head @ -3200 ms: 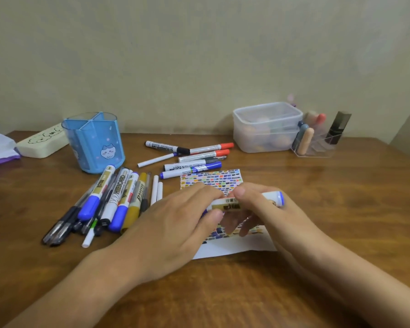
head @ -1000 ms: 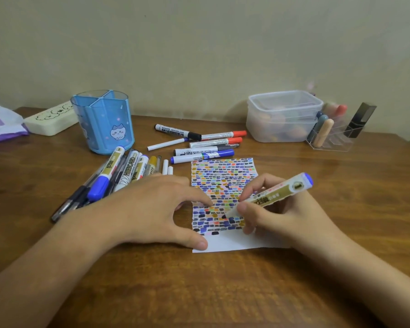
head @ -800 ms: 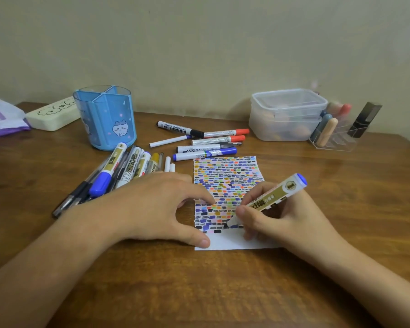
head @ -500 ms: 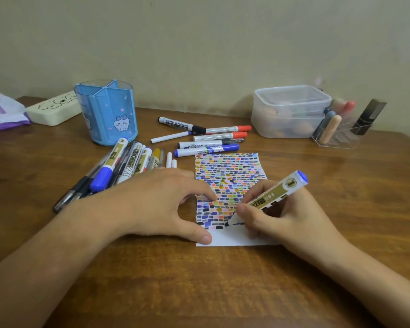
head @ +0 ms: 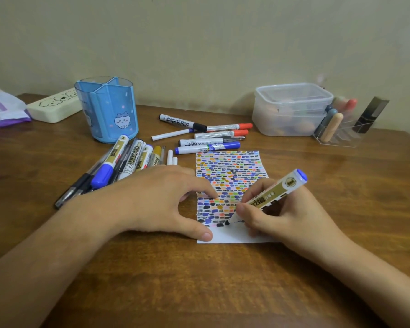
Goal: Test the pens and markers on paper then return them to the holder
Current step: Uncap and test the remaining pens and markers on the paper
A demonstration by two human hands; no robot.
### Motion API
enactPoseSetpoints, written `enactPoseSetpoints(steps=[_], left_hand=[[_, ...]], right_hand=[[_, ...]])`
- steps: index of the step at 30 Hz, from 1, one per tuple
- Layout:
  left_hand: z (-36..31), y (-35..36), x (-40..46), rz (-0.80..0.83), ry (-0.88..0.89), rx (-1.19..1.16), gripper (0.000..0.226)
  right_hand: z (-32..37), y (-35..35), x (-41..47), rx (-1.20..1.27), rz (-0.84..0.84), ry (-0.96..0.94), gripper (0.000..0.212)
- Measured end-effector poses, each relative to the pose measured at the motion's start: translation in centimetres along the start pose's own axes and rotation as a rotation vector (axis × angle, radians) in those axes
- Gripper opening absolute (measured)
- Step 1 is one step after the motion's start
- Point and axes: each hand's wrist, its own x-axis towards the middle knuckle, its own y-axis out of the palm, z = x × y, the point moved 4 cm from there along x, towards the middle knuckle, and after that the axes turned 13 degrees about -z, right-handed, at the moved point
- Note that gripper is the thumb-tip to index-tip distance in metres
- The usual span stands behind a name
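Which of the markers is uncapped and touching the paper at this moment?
The gold-labelled marker in the right hand: its bare tip presses the paper; the others lie capped on the table.

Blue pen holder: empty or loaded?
Looks empty: blue pen holder stands upright, nothing sticks above its rim; pens lie on the table.

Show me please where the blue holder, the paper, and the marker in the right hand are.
blue holder (head: 109, 114): head view, on its front wall.
paper (head: 232, 166): head view, on its coloured upper part.
marker (head: 273, 196): head view, on the gold label of its barrel.
right hand (head: 284, 216): head view, on its back.
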Motion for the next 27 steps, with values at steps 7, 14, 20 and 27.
enactPoseSetpoints(steps=[7,14,20,27], left_hand=[[0.05,0.02,-0.13,-0.006,-0.004,-0.01,0.069],[0.1,0.07,-0.09,0.01,-0.011,0.015,0.071],[0.13,0.1,-0.1,0.011,-0.011,0.0,0.07],[0.16,0.15,-0.07,0.006,-0.007,-0.008,0.07]], right_hand=[[-0.13,-0.05,-0.04,0.045,-0.003,0.003,0.013],[0.02,0.0,0.05,-0.016,-0.013,-0.01,0.013],[-0.15,-0.01,-0.02,0.058,-0.007,0.007,0.014],[-0.13,-0.11,0.1,-0.017,-0.019,0.004,0.013]])
